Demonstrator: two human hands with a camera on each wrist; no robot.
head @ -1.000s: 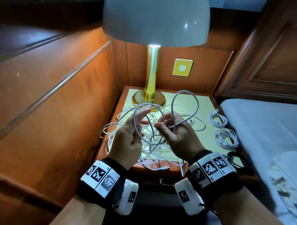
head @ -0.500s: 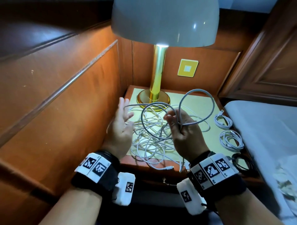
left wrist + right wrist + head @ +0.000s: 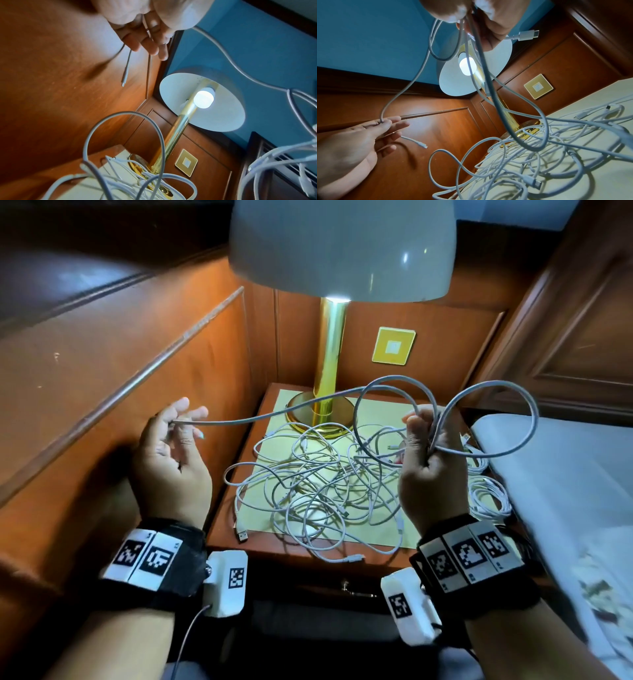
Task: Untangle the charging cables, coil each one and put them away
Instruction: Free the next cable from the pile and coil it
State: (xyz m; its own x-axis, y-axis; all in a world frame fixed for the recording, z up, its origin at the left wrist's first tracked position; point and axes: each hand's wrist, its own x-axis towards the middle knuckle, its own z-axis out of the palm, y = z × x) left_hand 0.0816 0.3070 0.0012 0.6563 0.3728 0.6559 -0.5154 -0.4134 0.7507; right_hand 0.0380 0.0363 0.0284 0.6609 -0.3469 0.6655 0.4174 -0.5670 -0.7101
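Where right hand (image 3: 432,460) blocks coiled cables (image 3: 488,498)

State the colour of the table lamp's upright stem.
Shiny gold, brass-like stem, clearest in the head view.

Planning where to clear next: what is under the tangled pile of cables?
The tangled cables lie on a pale yellow mat on the wooden nightstand. The mat beneath the pile's dense middle is largely covered, so anything small there cannot be seen.
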